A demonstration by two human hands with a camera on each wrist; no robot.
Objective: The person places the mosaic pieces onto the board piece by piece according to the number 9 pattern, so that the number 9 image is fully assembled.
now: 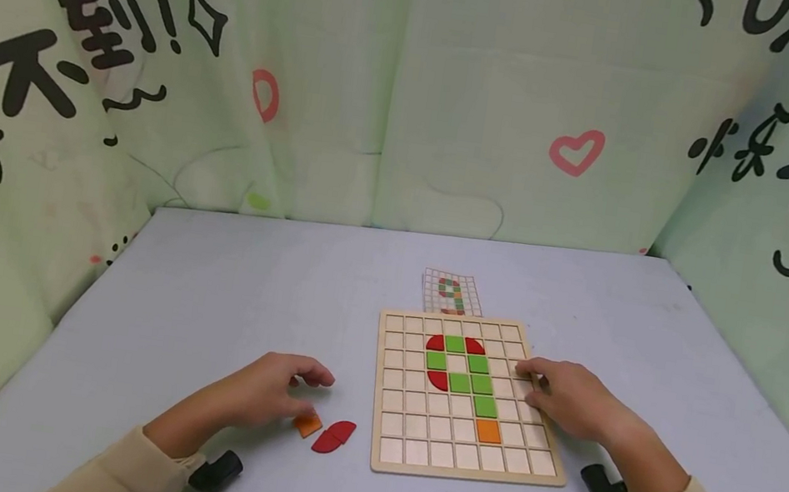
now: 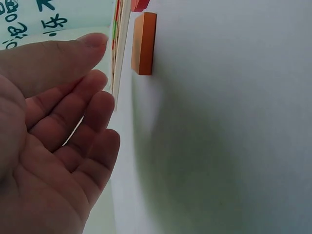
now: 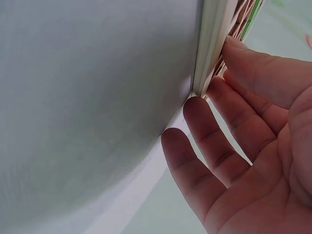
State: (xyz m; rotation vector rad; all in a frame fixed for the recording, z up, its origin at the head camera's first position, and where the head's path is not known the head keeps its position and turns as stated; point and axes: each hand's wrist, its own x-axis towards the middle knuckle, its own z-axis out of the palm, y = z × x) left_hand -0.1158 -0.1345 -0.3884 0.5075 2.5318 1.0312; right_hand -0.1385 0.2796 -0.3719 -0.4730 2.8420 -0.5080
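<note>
A square wooden grid board (image 1: 468, 477) lies on the table, with red quarter-round, green square and orange square tiles set in its cells. My right hand (image 1: 573, 399) rests at the board's right edge; its thumb and fingertips touch the rim in the right wrist view. Left of the board, my left hand (image 1: 272, 388) hovers with loosely bent fingers beside a loose orange square tile (image 1: 307, 424). A gap shows between those fingers and the orange tile (image 2: 144, 44) in the left wrist view. Two red quarter-round tiles (image 1: 335, 437) lie together just right of the orange one.
Behind the board, a printed pattern card (image 1: 431, 291) with a coloured grid is partly covered by its far edge. The white table (image 1: 245, 284) is enclosed by pale green curtains (image 1: 457, 120) with black writing. A black strap piece sits under each wrist.
</note>
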